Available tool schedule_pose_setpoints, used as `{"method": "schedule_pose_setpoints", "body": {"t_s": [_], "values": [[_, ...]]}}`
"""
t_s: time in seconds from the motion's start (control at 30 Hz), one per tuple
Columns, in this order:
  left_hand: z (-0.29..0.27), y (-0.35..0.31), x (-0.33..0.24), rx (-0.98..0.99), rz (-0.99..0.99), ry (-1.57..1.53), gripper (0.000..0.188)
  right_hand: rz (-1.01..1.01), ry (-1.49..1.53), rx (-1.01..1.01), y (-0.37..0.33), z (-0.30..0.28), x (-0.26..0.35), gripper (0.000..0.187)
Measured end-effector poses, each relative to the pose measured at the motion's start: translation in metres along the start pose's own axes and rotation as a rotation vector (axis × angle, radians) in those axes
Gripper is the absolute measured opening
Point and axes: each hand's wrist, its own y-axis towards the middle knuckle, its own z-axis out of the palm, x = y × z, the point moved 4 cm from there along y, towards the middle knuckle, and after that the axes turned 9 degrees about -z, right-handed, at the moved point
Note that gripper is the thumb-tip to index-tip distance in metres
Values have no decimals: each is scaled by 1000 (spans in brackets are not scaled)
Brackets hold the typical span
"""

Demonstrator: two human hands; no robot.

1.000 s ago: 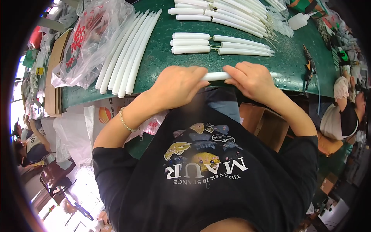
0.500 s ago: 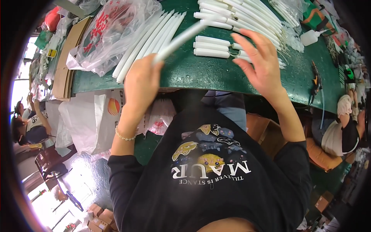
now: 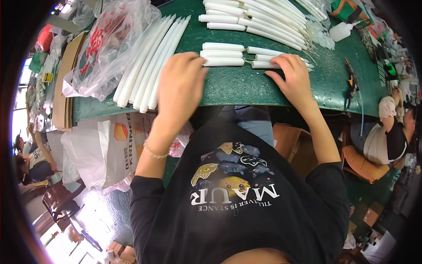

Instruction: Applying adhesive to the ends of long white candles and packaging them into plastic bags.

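Now that no raised candle shows in your left hand [image 3: 181, 88], both hands flank the near white candles [image 3: 223, 54]. Left grip is unclear; your right hand [image 3: 293, 79] has thumb and fingers apart.

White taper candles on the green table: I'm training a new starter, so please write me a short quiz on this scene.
1. True or false: the clear plastic bag lies left of the left hand.
2. Which hand is nearer the pointed tips of the small front group of white taper candles?
3. The white squeeze bottle is: a) in the left hand, b) on the green table, c) inside the bag.

Key: 1. True. 2. The right hand. 3. b.
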Motion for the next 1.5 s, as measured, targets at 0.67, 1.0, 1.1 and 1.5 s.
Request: {"method": "schedule_pose_setpoints", "body": {"t_s": [0.67, 1.0, 1.1, 1.5], "values": [[51, 8, -25, 329, 85, -167, 24, 29, 246, 29, -1, 2, 5, 19], [44, 10, -27, 326, 128, -157, 21, 47, 344, 103, -4, -2, 7, 20], [42, 11, -30, 390, 101, -153, 24, 55, 349, 106, -2, -4, 9, 20], [47, 5, -35, 332, 181, -173, 21, -18, 364, 152, 2, -11, 13, 24]]}}
